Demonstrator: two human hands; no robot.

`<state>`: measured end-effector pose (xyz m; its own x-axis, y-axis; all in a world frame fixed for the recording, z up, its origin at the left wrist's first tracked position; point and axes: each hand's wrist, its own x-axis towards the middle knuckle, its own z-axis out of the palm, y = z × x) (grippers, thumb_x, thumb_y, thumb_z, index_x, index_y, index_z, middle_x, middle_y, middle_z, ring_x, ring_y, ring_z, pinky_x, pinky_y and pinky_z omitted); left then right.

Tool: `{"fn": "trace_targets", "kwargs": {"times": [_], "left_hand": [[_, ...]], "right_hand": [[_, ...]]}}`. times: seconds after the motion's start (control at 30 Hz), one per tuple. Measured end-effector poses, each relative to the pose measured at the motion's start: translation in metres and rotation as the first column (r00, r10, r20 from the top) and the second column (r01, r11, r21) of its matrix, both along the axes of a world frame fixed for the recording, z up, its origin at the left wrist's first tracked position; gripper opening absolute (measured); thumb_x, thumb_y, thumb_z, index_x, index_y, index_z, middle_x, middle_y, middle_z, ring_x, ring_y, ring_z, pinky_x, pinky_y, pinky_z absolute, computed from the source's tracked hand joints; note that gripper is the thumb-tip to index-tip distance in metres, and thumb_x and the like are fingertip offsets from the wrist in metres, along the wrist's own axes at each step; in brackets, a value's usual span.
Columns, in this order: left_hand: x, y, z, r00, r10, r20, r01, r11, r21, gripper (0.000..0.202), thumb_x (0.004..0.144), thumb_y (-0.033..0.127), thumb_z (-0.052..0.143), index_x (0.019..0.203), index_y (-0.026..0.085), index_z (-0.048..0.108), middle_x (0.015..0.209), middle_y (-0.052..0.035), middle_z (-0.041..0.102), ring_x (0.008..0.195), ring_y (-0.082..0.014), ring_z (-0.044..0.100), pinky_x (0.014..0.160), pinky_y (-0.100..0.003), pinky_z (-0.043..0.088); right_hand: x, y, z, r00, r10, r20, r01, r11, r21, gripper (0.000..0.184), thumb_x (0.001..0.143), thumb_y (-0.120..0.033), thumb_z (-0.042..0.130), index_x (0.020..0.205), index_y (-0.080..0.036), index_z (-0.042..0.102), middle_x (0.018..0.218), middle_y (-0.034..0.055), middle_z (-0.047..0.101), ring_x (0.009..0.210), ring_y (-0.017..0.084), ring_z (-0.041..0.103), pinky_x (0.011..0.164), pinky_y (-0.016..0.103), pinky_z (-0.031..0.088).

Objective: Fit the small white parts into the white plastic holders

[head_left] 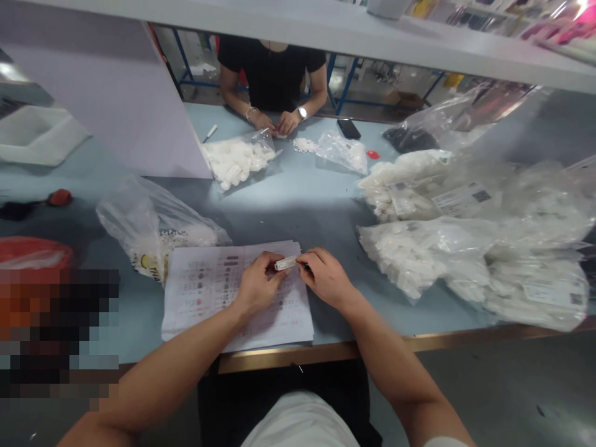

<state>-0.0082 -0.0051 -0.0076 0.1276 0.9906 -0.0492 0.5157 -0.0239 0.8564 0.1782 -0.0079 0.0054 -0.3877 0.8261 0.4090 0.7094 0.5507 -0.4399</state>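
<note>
A small white plastic piece [285, 263], oblong with details on its upper face, is held above some printed sheets [200, 310]. My left hand [259, 282] grips its left end between thumb and fingers. At its right end is my right hand [323, 276], fingers curled and pinched together by the tip of the piece. Whether those fingers hold something small of their own is too fine to make out. The sheets lie stacked near the table's front edge, with rows of print and small pictures.
Clear bags of white parts [410, 254] pile up on the right. Another bag [153, 230] lies behind the sheets at left. Across the table, a co-worker's hands [282, 124] are near a bag of white pieces [239, 160] and a phone [349, 128]. A shelf [298, 28] crosses above.
</note>
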Motion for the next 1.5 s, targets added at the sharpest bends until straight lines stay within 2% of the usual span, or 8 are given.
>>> {"fn": "trace_targets", "kwargs": {"times": [0.33, 0.57, 0.9, 1.03, 1.17, 1.4, 1.5], "left_hand": [[-0.0003, -0.001, -0.0005, 1.0, -0.01, -0.014, 0.01, 1.0, -0.014, 0.027, 0.076, 0.041, 0.059, 0.095, 0.022, 0.06, 0.092, -0.0036, 0.069, 0.084, -0.0205, 0.063, 0.078, -0.033, 0.049], [-0.0007, -0.0019, -0.0004, 0.999, -0.02, -0.049, 0.021, 1.0, 0.008, 0.026, 0.077, 0.04, 0.06, 0.095, 0.022, 0.061, 0.092, -0.0033, 0.069, 0.081, -0.0197, 0.064, 0.074, -0.031, 0.047], [-0.0012, -0.0019, -0.0025, 0.997, -0.022, -0.078, 0.023, 0.999, 0.022, 0.027, 0.077, 0.042, 0.059, 0.095, 0.022, 0.062, 0.092, -0.0031, 0.069, 0.082, -0.0209, 0.064, 0.075, -0.032, 0.048], [-0.0021, -0.0024, -0.001, 0.997, -0.017, -0.08, 0.02, 0.999, 0.038, 0.025, 0.078, 0.042, 0.058, 0.093, 0.023, 0.062, 0.092, -0.0024, 0.07, 0.083, -0.0203, 0.064, 0.073, -0.03, 0.048], [-0.0027, -0.0021, 0.0021, 0.999, -0.011, -0.033, 0.012, 1.0, 0.017, 0.025, 0.077, 0.042, 0.06, 0.092, 0.022, 0.061, 0.09, -0.002, 0.069, 0.083, -0.02, 0.064, 0.075, -0.03, 0.049], [-0.0019, -0.0013, 0.0037, 0.996, 0.023, 0.091, -0.018, 0.999, -0.046, 0.025, 0.073, 0.039, 0.064, 0.091, 0.021, 0.06, 0.086, -0.0009, 0.069, 0.08, -0.019, 0.065, 0.074, -0.031, 0.05], [-0.0009, -0.0011, 0.002, 0.973, 0.027, 0.23, 0.0, 0.993, -0.118, 0.026, 0.072, 0.038, 0.065, 0.09, 0.021, 0.058, 0.084, -0.0008, 0.068, 0.077, -0.0184, 0.065, 0.072, -0.032, 0.053]], "right_hand": [[-0.0017, -0.0005, -0.0021, 0.999, -0.019, 0.033, 0.019, 1.0, -0.022, 0.012, 0.085, -0.016, 0.05, 0.088, -0.02, 0.06, 0.085, 0.0086, 0.063, 0.082, 0.021, 0.057, 0.075, 0.034, 0.048], [-0.0018, -0.0009, -0.0012, 0.998, -0.039, 0.041, 0.04, 0.998, -0.041, 0.011, 0.082, -0.014, 0.048, 0.084, -0.019, 0.059, 0.082, 0.0075, 0.061, 0.077, 0.019, 0.056, 0.072, 0.032, 0.047], [-0.0039, -0.0021, -0.006, 0.999, -0.041, 0.03, 0.044, 0.996, -0.08, 0.009, 0.082, -0.014, 0.052, 0.087, -0.019, 0.059, 0.086, 0.0092, 0.062, 0.082, 0.021, 0.057, 0.075, 0.034, 0.047], [-0.0064, -0.0012, -0.0084, 0.994, -0.085, -0.069, 0.075, 0.989, -0.128, 0.011, 0.081, -0.014, 0.054, 0.086, -0.021, 0.06, 0.085, 0.0061, 0.065, 0.082, 0.019, 0.059, 0.075, 0.032, 0.047], [-0.0079, 0.0006, -0.0072, 0.972, -0.157, -0.173, 0.12, 0.972, -0.203, 0.009, 0.081, -0.018, 0.056, 0.085, -0.022, 0.062, 0.082, 0.0029, 0.067, 0.079, 0.017, 0.061, 0.073, 0.029, 0.048], [-0.0086, 0.0002, -0.0004, 0.951, -0.206, -0.23, 0.147, 0.958, -0.246, 0.006, 0.082, -0.022, 0.057, 0.082, -0.021, 0.063, 0.08, 0.0037, 0.068, 0.077, 0.018, 0.062, 0.072, 0.03, 0.048], [-0.0086, 0.0022, 0.001, 0.915, -0.264, -0.304, 0.155, 0.927, -0.341, 0.008, 0.082, -0.027, 0.059, 0.079, -0.021, 0.064, 0.076, 0.0023, 0.067, 0.071, 0.016, 0.061, 0.067, 0.028, 0.047]]}}
